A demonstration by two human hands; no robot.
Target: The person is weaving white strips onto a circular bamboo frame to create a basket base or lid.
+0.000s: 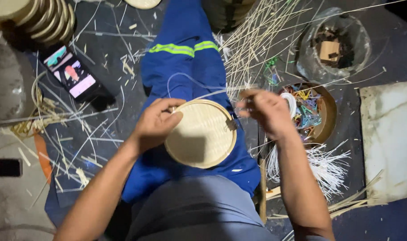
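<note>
Left hand (pixel 156 122) grips round bamboo lid (pixel 200 133); right hand (pixel 266 111) pinches, seemingly, white strand (pixel 185 80); bowl (pixel 330 111) holds coloured clips.

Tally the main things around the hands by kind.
Round woven lid: 1
Phone: 1
Bowl of coloured clips: 1
Clear bag of wood bits: 1
Bundle of white strips: 1
Total: 5

One screen in your view: a phone (pixel 71 74) on the floor, upper left, lying at a tilt just below the stacked bamboo lids (pixel 38 18). Dark rectangular body, lit display with teal, red and white patches. At upper right, a clear plastic bag (pixel 335 44) holding brown pieces. No labels or signs visible.
</note>
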